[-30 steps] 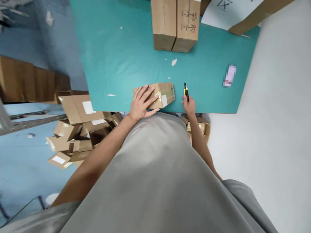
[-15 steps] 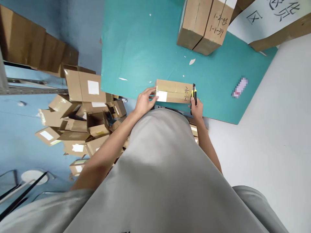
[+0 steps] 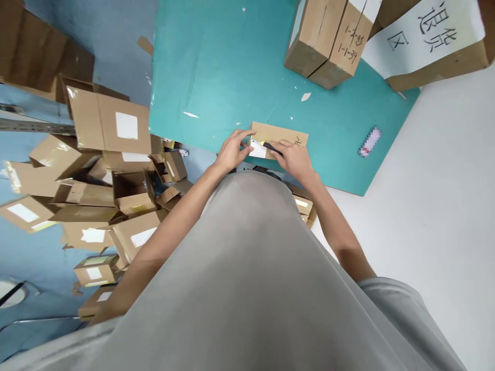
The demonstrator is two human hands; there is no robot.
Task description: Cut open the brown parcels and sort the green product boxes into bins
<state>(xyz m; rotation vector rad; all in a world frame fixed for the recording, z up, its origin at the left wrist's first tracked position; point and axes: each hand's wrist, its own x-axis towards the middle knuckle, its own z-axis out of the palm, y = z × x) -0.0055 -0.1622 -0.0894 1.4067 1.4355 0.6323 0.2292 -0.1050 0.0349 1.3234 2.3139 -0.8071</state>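
A small cardboard box (image 3: 281,130) lies at the near edge of the green table, a white label on its left part and handwriting on its right. My left hand (image 3: 232,151) grips the left end of this box, index finger at the upper corner and thumb lower down. Closed around a black and yellow utility knife (image 3: 272,148), my right hand (image 3: 294,158) reaches over the box and covers much of its right half. The knife's tip points left, at the label near the box's left end. Whether the blade cuts into the cardboard is too small to tell.
Two taped boxes (image 3: 328,44) stand together at the back of the green table (image 3: 216,67). Right of them, a paper sign (image 3: 423,38) hangs on another box. A blurred pinkish item (image 3: 370,141) lies at right. Opened cartons (image 3: 127,198) pile up on the floor at left.
My right hand has moved left with the utility knife, from the box's right end to over the label. The left hand still holds the left end. The camera view has shifted slightly.
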